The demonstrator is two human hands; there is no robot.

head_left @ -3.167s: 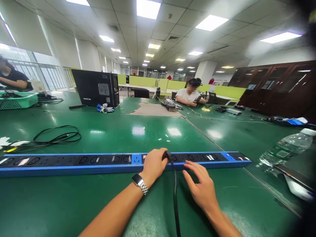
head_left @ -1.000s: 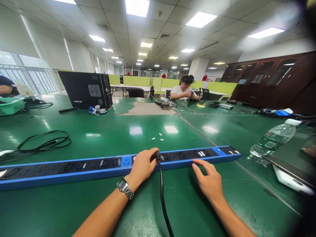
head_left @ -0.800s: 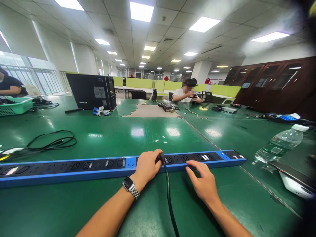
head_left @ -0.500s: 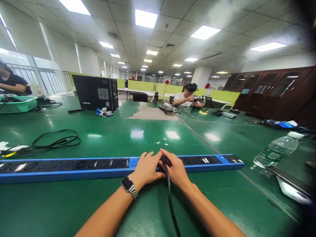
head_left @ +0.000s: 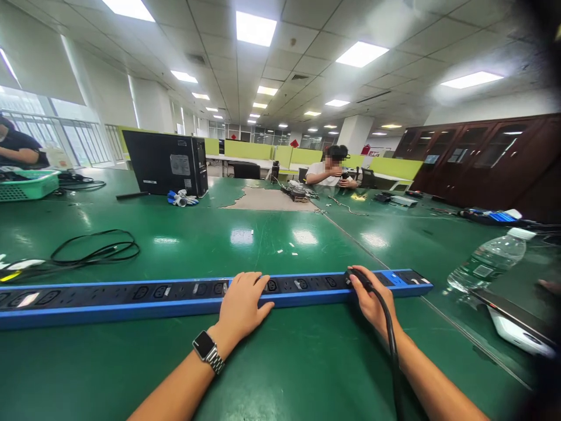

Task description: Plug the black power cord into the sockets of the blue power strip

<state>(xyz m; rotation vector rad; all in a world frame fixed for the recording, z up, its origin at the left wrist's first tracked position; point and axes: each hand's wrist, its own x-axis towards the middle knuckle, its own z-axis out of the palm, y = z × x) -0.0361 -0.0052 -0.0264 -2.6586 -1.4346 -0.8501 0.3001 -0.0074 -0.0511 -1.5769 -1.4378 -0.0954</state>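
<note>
A long blue and black power strip lies across the table in front of me. My left hand, a watch on its wrist, straddles the strip left of its middle, fingers over the far edge and thumb along the near side. Toward the strip's right end, my right hand grips a black power plug over the sockets. Its thick cable runs down past my wrist. The plug's front is hidden, so I cannot tell whether it sits in a socket.
On the right stand a water bottle and a phone. A coiled black cable lies to the left. Farther back are a computer case, gloves and a green basket. Across the table sits a person.
My hands were together around the plug near the strip's middle. My right hand has carried the plug right along the strip; my left has shifted slightly left, off the plug.
</note>
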